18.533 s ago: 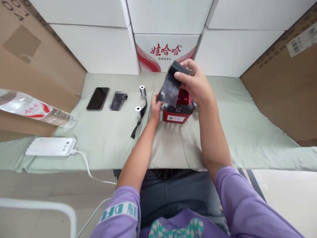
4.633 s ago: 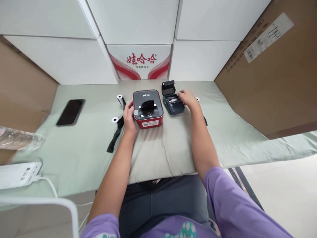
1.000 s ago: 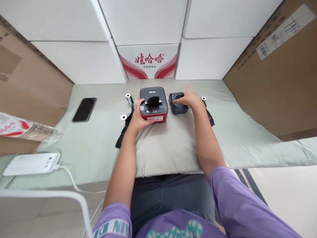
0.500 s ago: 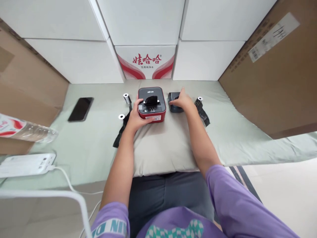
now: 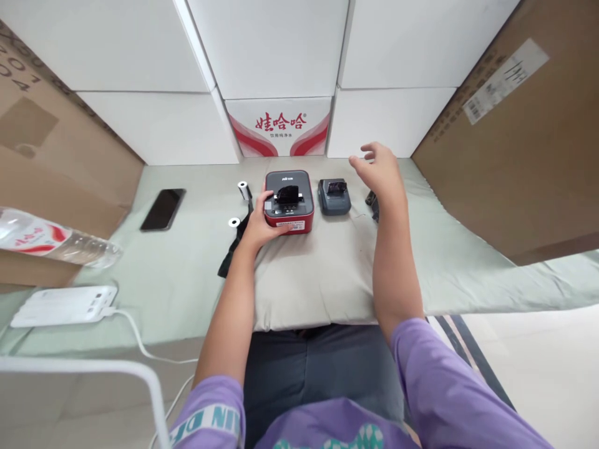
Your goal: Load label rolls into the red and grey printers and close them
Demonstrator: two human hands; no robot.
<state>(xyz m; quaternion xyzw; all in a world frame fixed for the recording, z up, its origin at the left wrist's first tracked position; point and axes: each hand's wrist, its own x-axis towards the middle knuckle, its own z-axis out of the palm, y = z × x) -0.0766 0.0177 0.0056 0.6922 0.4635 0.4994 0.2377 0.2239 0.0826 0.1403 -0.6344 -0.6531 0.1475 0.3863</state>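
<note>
**A:** Status, left to right?

**B:** The bottle (image 5: 56, 240), power strip (image 5: 63, 305) and phone (image 5: 163, 209) are off to the left, with no hand on them. Two paper rolls (image 5: 243, 187) lie just left of the red printer (image 5: 289, 202). My left hand (image 5: 262, 224) grips that printer's front left corner, thumb on top and fingers curled along the front. It sits at the far edge of the cushion (image 5: 318, 280), lid shut, with a black strip sticking out of the top slot.

**A:** And the right side?

**B:** The grey printer (image 5: 334, 196) is just beside the red one, also shut. My right hand (image 5: 381, 171) is in the air to its right, fingers spread and holding nothing. A black strip (image 5: 373, 202) lies under the wrist.

**A:** Step?

**B:** I'd say both units are loaded and closed. Any next move needs the right hand to come down on something, as it's clear of everything.

**A:** Any change from earlier?

**B:** Half a second ago the right hand was pressing on the grey lid, and now it's lifted off. A few seconds back that lid stood open. The left hand's grip hasn't changed.
</note>
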